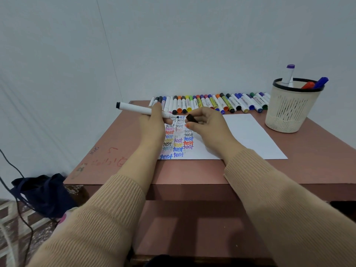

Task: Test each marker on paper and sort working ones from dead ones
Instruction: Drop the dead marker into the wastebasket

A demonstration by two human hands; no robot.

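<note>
Two beige ribbed sleeves, the left sleeve (92, 218) and the right sleeve (279, 199), are filling the bottom of the view and extending forward over the near edge of a reddish-brown table (192, 170).

The left hand (152, 122) is gripping a white marker (138, 108) with its fingers curled round the barrel. The marker is lying nearly level above the paper, its dark back end pointing left and its bare tip pointing right. The right hand (208, 122) is pinching a black cap (191, 118) between thumb and fingertips, just beside the marker's tip but not touching it.

Under both hands a white sheet of paper (246, 135) is lying flat on the table. Its left part is carrying columns of the word "test" in many colours, while its right part is showing blank.

Behind the paper, a row of capped markers (210, 103) in mixed colours is lying side by side along the table's far edge, against the wall. At the right end of the row a cream mesh basket (289, 110) with a black rim is standing upright, holding a purple-capped marker (288, 74), a red one and a blue one.

Faint scribbles are showing on the table's left part. On the floor to the left, a dark blue bag (42, 191) is slumping beside a black cable (17, 199).
</note>
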